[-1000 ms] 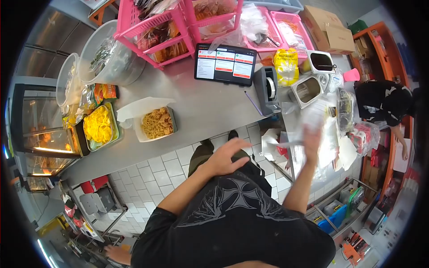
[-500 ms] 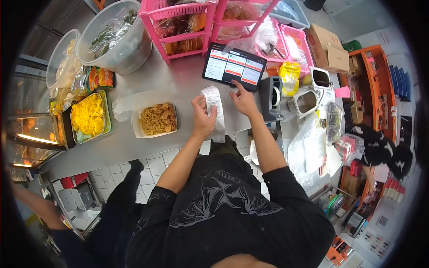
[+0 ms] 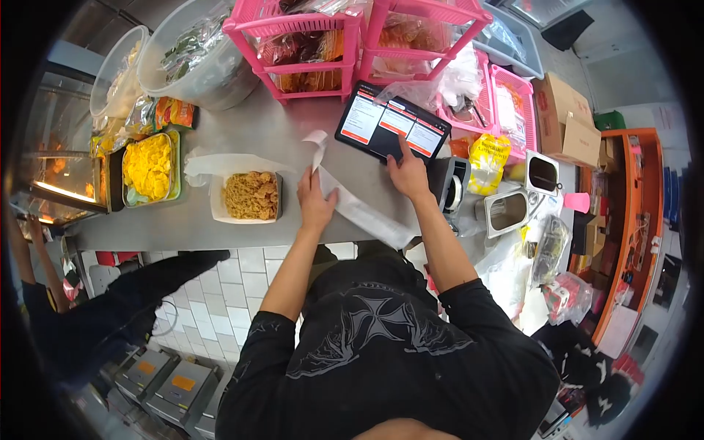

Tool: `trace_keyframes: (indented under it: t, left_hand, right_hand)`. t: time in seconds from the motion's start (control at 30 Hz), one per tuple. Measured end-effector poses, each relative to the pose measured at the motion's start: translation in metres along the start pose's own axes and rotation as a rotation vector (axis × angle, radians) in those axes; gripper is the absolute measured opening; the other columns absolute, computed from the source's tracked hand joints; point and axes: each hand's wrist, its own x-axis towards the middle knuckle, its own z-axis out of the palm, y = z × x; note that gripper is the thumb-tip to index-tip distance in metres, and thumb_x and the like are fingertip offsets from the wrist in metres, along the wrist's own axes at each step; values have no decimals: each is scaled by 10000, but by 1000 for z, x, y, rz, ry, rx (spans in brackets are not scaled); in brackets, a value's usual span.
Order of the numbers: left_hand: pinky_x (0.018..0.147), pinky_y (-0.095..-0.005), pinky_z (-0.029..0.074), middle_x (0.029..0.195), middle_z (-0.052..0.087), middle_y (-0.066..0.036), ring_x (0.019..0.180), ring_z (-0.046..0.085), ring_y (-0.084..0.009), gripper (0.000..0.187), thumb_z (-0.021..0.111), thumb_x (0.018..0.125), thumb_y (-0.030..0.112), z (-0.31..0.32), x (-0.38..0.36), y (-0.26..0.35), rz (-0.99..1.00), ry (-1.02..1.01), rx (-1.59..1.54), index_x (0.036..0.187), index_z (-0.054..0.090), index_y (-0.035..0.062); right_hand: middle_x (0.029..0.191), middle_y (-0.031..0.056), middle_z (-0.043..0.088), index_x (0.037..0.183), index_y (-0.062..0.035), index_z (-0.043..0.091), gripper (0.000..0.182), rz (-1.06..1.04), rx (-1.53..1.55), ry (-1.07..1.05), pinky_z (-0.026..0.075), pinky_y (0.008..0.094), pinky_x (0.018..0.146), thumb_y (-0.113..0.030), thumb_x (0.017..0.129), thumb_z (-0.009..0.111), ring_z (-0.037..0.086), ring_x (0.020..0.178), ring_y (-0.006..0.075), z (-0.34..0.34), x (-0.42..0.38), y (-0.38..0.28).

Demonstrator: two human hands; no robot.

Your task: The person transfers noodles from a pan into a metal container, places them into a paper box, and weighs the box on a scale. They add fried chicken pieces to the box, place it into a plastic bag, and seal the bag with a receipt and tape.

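My left hand (image 3: 316,205) is closed on a long white printed receipt (image 3: 363,214), which curls up above the fingers and trails down right over the counter's front edge. With its index finger stretched out, my right hand (image 3: 408,173) touches the screen of a black tablet (image 3: 381,126) showing white panels and red bars; it holds nothing. Left of my left hand stands an open paper box (image 3: 222,213) of fried, crumb-coated food (image 3: 251,193), with white paper (image 3: 238,163) behind it. Close to my right wrist is a dark device with a white roll (image 3: 455,192).
Pink basket racks (image 3: 292,28) with bagged food stand behind the tablet. On the left are a tray of yellow chips (image 3: 147,167), large clear tubs (image 3: 192,72) and a lit glass cabinet (image 3: 62,183). Metal containers (image 3: 506,211) and a yellow packet (image 3: 489,163) sit right. Another person (image 3: 88,323) is at left.
My left hand has lowered to the counter with the receipt, which now stretches out diagonally to the right. My right index finger has moved higher onto the screen. The person at left has shifted.
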Motion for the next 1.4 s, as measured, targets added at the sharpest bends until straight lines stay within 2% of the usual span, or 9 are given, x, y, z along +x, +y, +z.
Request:
trace_keyframes:
  t: [0.03, 0.13, 0.23, 0.3, 0.5, 0.6, 0.87, 0.93, 1.4]
  left_hand:
    - [1034, -484, 346, 1378, 384, -227, 1223, 408, -403, 615, 740, 789, 235, -3, -2, 4, -17, -1, 3, 1311, 509, 7]
    - [1059, -511, 288, 1430, 318, -222, 1297, 290, -416, 614, 725, 805, 288, -14, 14, 13, -130, 57, 181, 1319, 512, 29]
    - [1056, -509, 288, 1455, 270, -234, 1308, 259, -423, 620, 723, 808, 301, -6, 18, 0, -189, 102, 162, 1333, 510, 50]
    - [1078, -508, 259, 1471, 289, -209, 1321, 267, -422, 628, 693, 825, 340, 1, 18, -14, -26, 111, 167, 1343, 499, 42]
    - [1160, -514, 138, 1487, 341, -129, 1400, 230, -370, 667, 625, 843, 413, 4, 21, -17, -44, 49, 235, 1363, 465, 27]
    - [1171, -512, 114, 1486, 340, -130, 1410, 216, -355, 668, 627, 841, 408, 5, 21, -17, -66, 52, 210, 1369, 458, 35]
    - [1169, -512, 119, 1484, 347, -122, 1405, 233, -340, 646, 628, 839, 397, 4, 22, -14, -77, 54, 203, 1353, 474, 38]
    - [1169, -511, 120, 1481, 350, -120, 1403, 237, -338, 643, 628, 838, 395, 3, 22, -14, -85, 55, 212, 1351, 477, 39]
    - [1174, -497, 124, 1493, 336, -97, 1408, 237, -316, 627, 625, 840, 384, 3, 23, -13, -103, 55, 216, 1351, 480, 50]
  right_hand:
    - [681, 153, 638, 1432, -211, 409, 622, -1, -3, -17, 502, 435, 656, -252, 850, 625, 648, 657, 322, 0, -1, -3]
    - [740, 197, 659, 1447, -241, 376, 620, -161, -75, -114, 513, 488, 709, -276, 866, 591, 657, 731, 385, 6, 4, -22]
    - [799, 290, 644, 1467, -258, 325, 633, -246, -255, -280, 502, 565, 778, -340, 880, 546, 627, 770, 492, 20, 8, -29]
    - [828, 293, 646, 1468, -250, 321, 641, -228, -249, -303, 506, 556, 786, -330, 875, 551, 635, 791, 482, 18, 7, -35]
    - [854, 280, 651, 1472, -228, 313, 652, -206, -262, -303, 514, 542, 788, -320, 872, 550, 641, 809, 470, 23, 1, -27]
    - [851, 273, 654, 1472, -228, 313, 651, -213, -247, -303, 513, 543, 785, -319, 872, 548, 639, 807, 470, 24, 8, -29]
    - [815, 246, 662, 1455, -223, 353, 620, -224, -211, -320, 508, 540, 778, -305, 872, 549, 638, 791, 464, 20, 11, -28]
    - [808, 243, 661, 1445, -217, 369, 608, -227, -124, -242, 506, 543, 772, -294, 871, 552, 638, 795, 461, 19, 9, -32]
    - [830, 245, 662, 1443, -222, 372, 605, -208, -187, -293, 504, 548, 775, -285, 869, 554, 636, 797, 467, 29, 13, -27]
